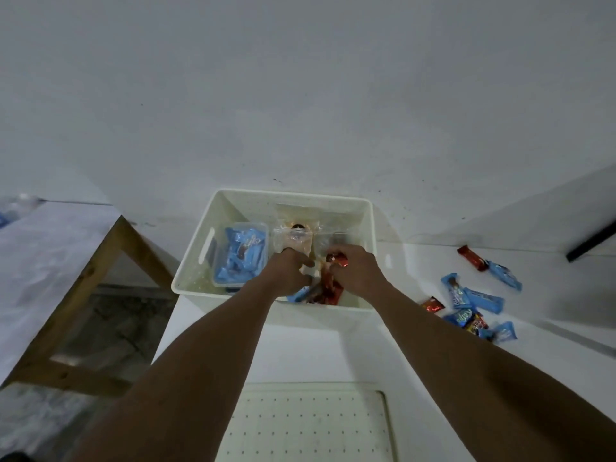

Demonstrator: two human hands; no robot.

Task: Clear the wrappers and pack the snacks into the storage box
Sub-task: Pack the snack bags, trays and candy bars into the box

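both hands are down in the white storage box (361, 208) on the tabletop (416, 355); right hand (353, 271) fingers clamped on red snack bars (336, 261), left hand (290, 271) fingers curled on something small and white i cannot make out; more snacks (473, 305) lie loose to the right.

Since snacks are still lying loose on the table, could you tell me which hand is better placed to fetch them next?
Right, probably. The loose snacks lie on the table to the right of the box, on the right hand's side. The left hand would have to cross over. Both hands are in the box; the right one grips a red wrapper.
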